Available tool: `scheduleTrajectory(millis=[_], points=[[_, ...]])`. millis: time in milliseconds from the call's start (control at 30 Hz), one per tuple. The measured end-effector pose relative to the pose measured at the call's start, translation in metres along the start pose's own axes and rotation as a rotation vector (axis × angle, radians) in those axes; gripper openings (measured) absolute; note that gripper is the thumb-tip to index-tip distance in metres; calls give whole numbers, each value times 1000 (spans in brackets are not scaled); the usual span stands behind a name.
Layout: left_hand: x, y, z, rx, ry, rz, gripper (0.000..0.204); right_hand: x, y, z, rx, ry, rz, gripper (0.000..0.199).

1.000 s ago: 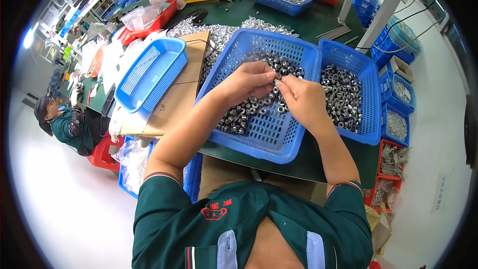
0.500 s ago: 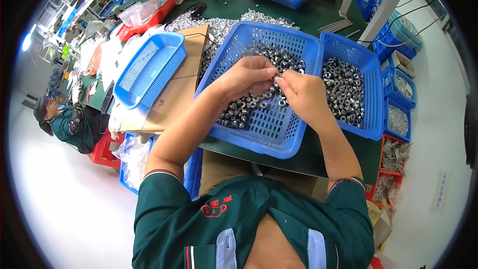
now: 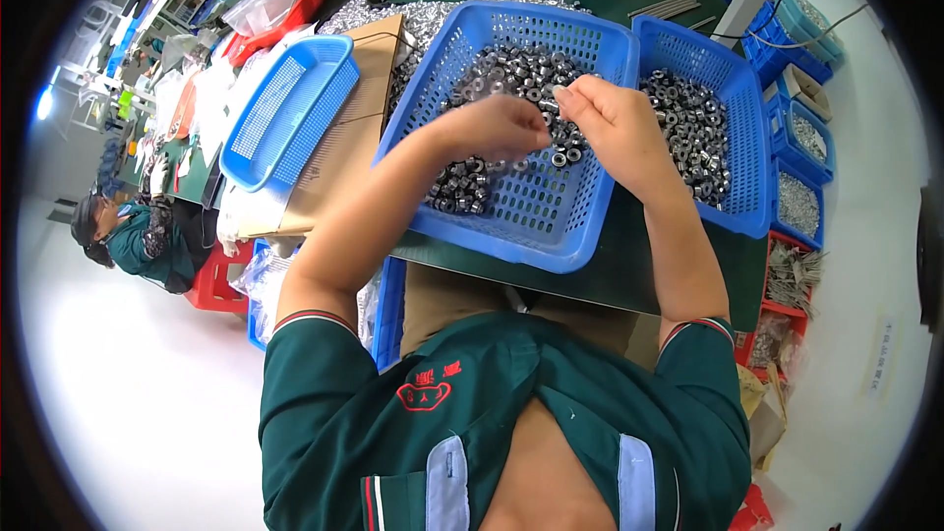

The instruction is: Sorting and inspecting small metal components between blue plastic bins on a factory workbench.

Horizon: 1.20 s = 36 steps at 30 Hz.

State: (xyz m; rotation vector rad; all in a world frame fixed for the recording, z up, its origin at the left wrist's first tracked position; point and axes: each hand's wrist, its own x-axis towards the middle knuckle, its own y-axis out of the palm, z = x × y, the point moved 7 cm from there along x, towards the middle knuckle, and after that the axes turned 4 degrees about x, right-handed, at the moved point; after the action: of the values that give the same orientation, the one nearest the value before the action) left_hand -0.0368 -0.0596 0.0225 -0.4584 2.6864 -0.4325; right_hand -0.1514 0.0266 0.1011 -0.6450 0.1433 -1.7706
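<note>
**Closely paired hands over a basket of metal parts**

Here, a green surface (image 3: 629, 280) carries the work, with a flattened cardboard sheet (image 3: 339, 152) and an empty blue tray (image 3: 285, 103) lying on it to the person's left. At the middle stands a large blue mesh basket (image 3: 521, 226), tilted slightly towards the person, its far half heaped with small ring-shaped metal parts (image 3: 511, 74). A second blue basket (image 3: 733, 152) touches its right wall and holds more of the same. A loose pile of silvery parts (image 3: 374, 15) lies beyond the cardboard.

Both hands hover above the middle basket, nearly meeting. The left hand (image 3: 501, 128) is curled shut, fingers pinched together; what it grips is too small to make out. The right hand (image 3: 615, 128) has its fingers (image 3: 565, 98) drawn in towards the left, apparently pinching a small part, though the part itself is hidden, so its long axis and heading cannot be told.

The likely slip: a ring escaping the pinch and dropping into the heap below, where it would be lost among identical pieces. A forearm pressing on the near rim could also tip the basket.
</note>
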Motion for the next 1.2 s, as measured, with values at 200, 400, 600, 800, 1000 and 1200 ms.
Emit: scheduleTrajectory(millis=[200, 400, 600, 800, 1000, 1200], points=[[7, 22, 6, 1065, -73, -44, 25, -1, 6, 3, -100, -61, 26, 34], [10, 36, 13, 1080, -14, 2, 24, -1, 10, 8, -147, -110, 46, 33], [8, 5, 9, -449, -95, 91, 9, 1, 7, 5, -135, -60, 23, 32], [-5, -8, -11, -994, 43, -16, 8, -1, 12, -2, -252, -43, 25, 28], [-5, -11, -15, -903, 134, -59, 17, 1, 16, 0, -355, -91, 15, 26], [-7, -16, -15, -842, 165, -126, 12, -2, 16, 8, -423, -134, -43, 22]])
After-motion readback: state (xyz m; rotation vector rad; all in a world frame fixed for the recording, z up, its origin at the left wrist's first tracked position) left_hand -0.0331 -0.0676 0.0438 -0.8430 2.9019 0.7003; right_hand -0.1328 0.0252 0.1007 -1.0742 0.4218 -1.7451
